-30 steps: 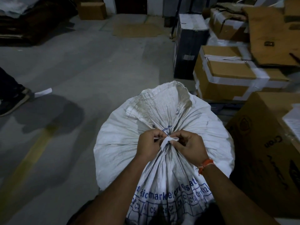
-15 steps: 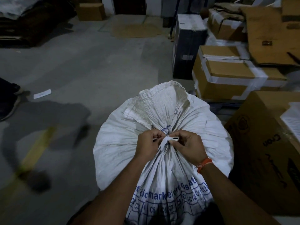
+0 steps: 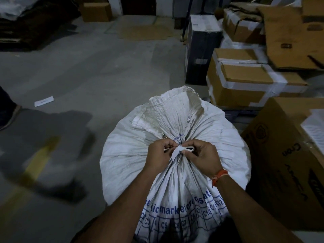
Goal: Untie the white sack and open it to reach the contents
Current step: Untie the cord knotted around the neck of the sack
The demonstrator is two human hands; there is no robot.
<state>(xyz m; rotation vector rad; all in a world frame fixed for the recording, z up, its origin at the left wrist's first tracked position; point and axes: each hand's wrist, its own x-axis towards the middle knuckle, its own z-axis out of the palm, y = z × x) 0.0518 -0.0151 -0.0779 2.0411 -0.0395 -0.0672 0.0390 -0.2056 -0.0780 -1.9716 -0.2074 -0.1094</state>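
White sack (image 3: 126,155), woven plastic, fills the lower centre of the frame, standing on the grey concrete floor (image 3: 87,71). Neck gathered tight at mid-frame; loose mouth flap fans out above the gather toward upper centre. Blue print and a grid of C-numbers run across the near face at the bottom.

White tie strip (image 3: 182,150) binds the gathered neck, directly between both hands. A small loop of it sticks out to the right; a flat tail hangs down at the middle.

Left hand (image 3: 158,155): just left of the knot, knuckles up, fingers curled in, thumb and forefinger pinched on a thin end of the strip. Hand rests against the sack cloth.

Right hand (image 3: 203,156): just right of the knot, fingers curled, thumb and fingertips nipping the loop end of the strip. Orange thread band (image 3: 220,175) on the wrist.

Both forearms come up from the bottom edge, converging on the knot, bare, wrists roughly level. Knot not yet undone; sack closed.

Surroundings: taped cardboard boxes (image 3: 249,79) stacked at right, just beyond the sack; a large brown carton (image 3: 284,155) at the right edge, near the sack's side; a dark upright box (image 3: 201,50) behind them. A white paper slip (image 3: 43,101) on the floor at left, well apart. A dark shoe (image 3: 8,116) at the far left edge.
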